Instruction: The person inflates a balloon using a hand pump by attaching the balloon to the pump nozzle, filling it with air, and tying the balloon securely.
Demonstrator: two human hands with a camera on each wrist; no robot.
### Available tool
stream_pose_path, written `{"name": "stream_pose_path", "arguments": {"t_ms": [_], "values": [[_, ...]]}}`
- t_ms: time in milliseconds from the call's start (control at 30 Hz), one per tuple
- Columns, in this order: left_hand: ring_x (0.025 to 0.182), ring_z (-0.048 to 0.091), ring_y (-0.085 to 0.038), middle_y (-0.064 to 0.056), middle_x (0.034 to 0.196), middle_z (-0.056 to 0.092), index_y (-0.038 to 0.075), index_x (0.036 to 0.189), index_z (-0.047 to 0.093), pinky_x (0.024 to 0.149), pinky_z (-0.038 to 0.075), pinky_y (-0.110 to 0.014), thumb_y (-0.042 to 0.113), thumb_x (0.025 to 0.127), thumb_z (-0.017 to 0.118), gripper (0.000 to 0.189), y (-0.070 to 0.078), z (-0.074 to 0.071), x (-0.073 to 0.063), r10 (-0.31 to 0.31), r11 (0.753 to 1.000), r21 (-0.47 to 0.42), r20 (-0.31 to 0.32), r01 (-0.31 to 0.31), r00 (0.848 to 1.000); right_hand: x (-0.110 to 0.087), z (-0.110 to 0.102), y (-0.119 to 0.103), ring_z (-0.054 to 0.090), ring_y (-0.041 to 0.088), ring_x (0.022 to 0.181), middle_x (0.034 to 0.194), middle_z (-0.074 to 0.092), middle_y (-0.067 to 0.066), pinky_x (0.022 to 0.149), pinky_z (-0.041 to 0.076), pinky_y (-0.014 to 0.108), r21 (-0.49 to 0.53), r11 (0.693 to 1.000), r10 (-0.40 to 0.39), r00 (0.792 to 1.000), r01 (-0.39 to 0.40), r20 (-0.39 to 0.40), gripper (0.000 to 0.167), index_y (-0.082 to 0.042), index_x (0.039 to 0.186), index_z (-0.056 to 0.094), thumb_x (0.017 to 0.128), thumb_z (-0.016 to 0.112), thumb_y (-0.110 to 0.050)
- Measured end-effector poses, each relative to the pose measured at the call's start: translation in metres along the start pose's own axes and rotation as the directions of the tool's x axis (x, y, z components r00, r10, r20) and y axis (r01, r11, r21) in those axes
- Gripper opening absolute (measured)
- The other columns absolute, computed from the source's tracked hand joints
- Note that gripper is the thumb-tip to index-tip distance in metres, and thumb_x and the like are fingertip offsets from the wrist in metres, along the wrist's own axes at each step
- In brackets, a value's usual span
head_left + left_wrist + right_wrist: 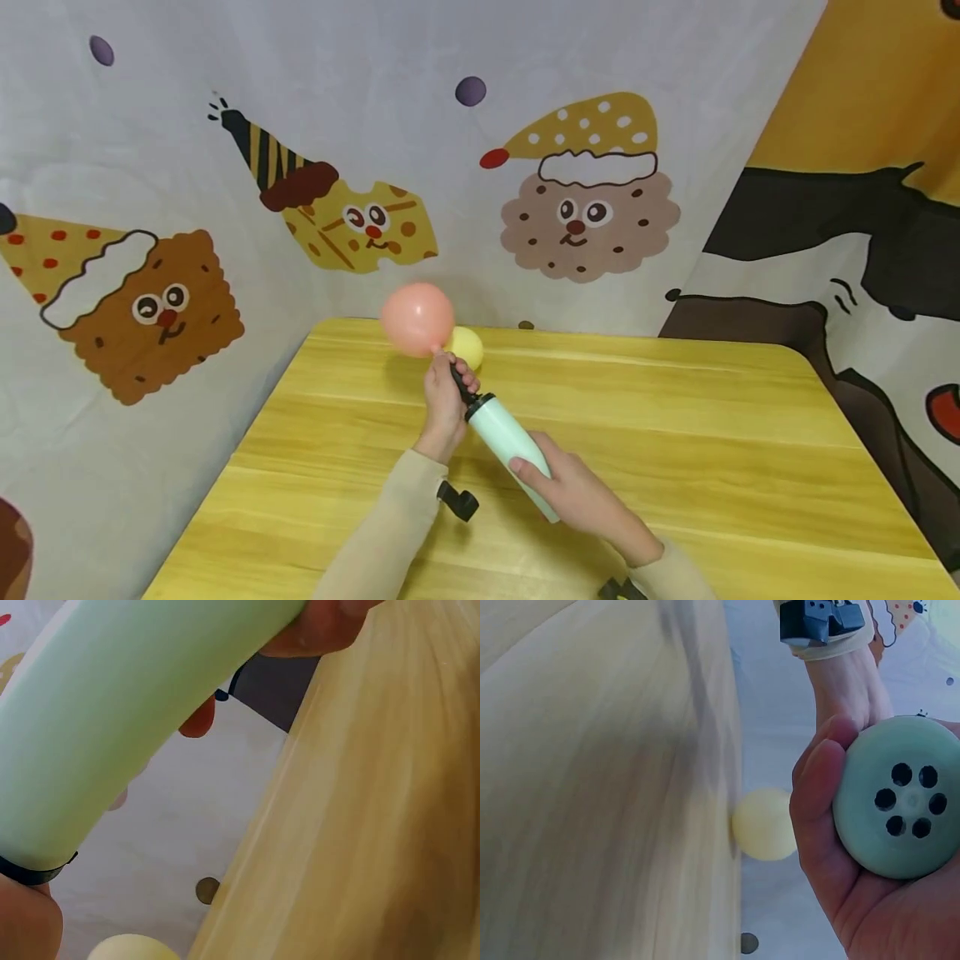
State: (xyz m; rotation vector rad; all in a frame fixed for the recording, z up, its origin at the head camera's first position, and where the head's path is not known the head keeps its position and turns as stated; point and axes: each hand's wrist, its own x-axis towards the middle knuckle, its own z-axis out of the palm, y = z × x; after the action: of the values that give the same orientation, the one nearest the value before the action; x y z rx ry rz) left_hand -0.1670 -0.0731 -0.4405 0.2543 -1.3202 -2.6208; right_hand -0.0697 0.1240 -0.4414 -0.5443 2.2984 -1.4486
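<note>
A mint-green balloon pump [512, 435] slants across the middle of the head view, its black nozzle [460, 385] pointing up and left. My right hand [573, 487] grips the barrel, with the thumb on top. In the right wrist view those fingers curl round the pump's end cap [912, 851], which has several round holes. My left hand [444, 400] holds the nozzle end and pinches the neck of an inflated pink balloon [417, 318]. Fingers hide where the neck meets the nozzle. The left wrist view shows the barrel [142, 712] close up between both hands.
Behind the left hand, a smaller yellow balloon [467, 346] rests on the wooden table [712, 433] near its back edge. A cloth backdrop [465, 217] with cartoon figures hangs behind and to the sides. Black mounts sit on both wrists.
</note>
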Motion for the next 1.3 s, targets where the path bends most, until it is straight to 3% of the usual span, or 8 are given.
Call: {"name": "stream_pose_path", "arguments": {"t_ms": [167, 333, 467, 567, 867, 1167, 1300], "values": [[0.055, 0.043, -0.007, 0.003, 0.072, 0.047, 0.013, 0.088, 0.043, 0.049, 0.039, -0.017, 0.037, 0.115, 0.033, 0.037, 0.015, -0.005, 0.011, 0.055, 0.995, -0.086, -0.039, -0.058, 0.998, -0.010, -0.007, 0.000, 0.064, 0.024, 0.063, 0.097, 0.065, 0.013, 0.048, 0.056, 0.038, 0.007, 1.000, 0.003, 1.000, -0.003, 0.025, 0.054, -0.008, 0.153, 0.042, 0.110, 0.052, -0.040], [0.055, 0.043, -0.008, 0.002, 0.071, 0.047, 0.013, 0.088, 0.044, 0.048, 0.038, -0.018, 0.038, 0.114, 0.035, 0.037, 0.029, -0.021, 0.024, 0.088, 0.982, -0.157, -0.120, -0.107, 0.989, -0.031, -0.017, 0.009, 0.066, 0.021, 0.069, 0.102, 0.066, 0.009, 0.052, 0.056, 0.033, -0.048, 0.999, -0.018, 0.998, 0.021, 0.058, 0.050, -0.010, 0.152, 0.044, 0.110, 0.053, -0.036], [0.054, 0.043, -0.008, 0.002, 0.071, 0.048, 0.013, 0.088, 0.045, 0.048, 0.038, -0.017, 0.038, 0.114, 0.037, 0.036, 0.036, -0.033, 0.027, 0.105, 0.973, -0.188, -0.168, -0.136, 0.980, -0.041, -0.021, 0.018, 0.065, 0.013, 0.070, 0.104, 0.067, 0.007, 0.055, 0.056, 0.031, -0.068, 0.997, -0.036, 0.997, 0.041, 0.067, 0.048, -0.009, 0.151, 0.046, 0.109, 0.054, -0.033], [0.055, 0.043, -0.007, 0.002, 0.072, 0.047, 0.013, 0.089, 0.044, 0.048, 0.038, -0.017, 0.039, 0.114, 0.036, 0.036, 0.037, -0.038, 0.027, 0.104, 0.975, -0.179, -0.162, -0.133, 0.981, -0.040, -0.018, 0.019, 0.064, 0.011, 0.075, 0.105, 0.066, 0.005, 0.058, 0.056, 0.030, -0.064, 0.996, -0.057, 0.995, 0.062, 0.076, 0.048, -0.008, 0.149, 0.047, 0.109, 0.055, -0.032], [0.055, 0.042, -0.007, 0.003, 0.073, 0.047, 0.014, 0.090, 0.042, 0.048, 0.038, -0.017, 0.037, 0.114, 0.034, 0.035, 0.025, -0.035, 0.019, 0.087, 0.987, -0.122, -0.152, -0.106, 0.984, -0.032, -0.004, 0.020, 0.064, 0.009, 0.074, 0.103, 0.067, 0.004, 0.057, 0.056, 0.030, -0.087, 0.994, -0.065, 0.996, 0.070, 0.059, 0.047, -0.008, 0.147, 0.048, 0.109, 0.055, -0.035], [0.055, 0.042, -0.006, 0.003, 0.072, 0.045, 0.012, 0.087, 0.042, 0.049, 0.038, -0.017, 0.029, 0.116, 0.030, 0.035, -0.001, -0.012, -0.002, 0.046, 0.997, -0.057, -0.025, -0.047, 0.999, -0.012, 0.006, 0.008, 0.066, 0.015, 0.073, 0.100, 0.067, 0.007, 0.055, 0.056, 0.032, -0.087, 0.996, -0.037, 0.999, 0.036, -0.009, 0.054, -0.004, 0.147, 0.045, 0.109, 0.053, -0.042], [0.053, 0.043, -0.006, 0.004, 0.071, 0.047, 0.014, 0.086, 0.044, 0.049, 0.039, -0.018, 0.034, 0.115, 0.033, 0.037, -0.006, -0.003, -0.009, 0.020, 0.999, -0.044, -0.013, -0.020, 1.000, -0.002, 0.007, 0.003, 0.065, 0.017, 0.069, 0.096, 0.066, 0.009, 0.052, 0.055, 0.032, -0.073, 0.997, -0.043, 0.998, 0.040, -0.042, 0.054, 0.000, 0.144, 0.046, 0.109, 0.054, -0.039]]}}
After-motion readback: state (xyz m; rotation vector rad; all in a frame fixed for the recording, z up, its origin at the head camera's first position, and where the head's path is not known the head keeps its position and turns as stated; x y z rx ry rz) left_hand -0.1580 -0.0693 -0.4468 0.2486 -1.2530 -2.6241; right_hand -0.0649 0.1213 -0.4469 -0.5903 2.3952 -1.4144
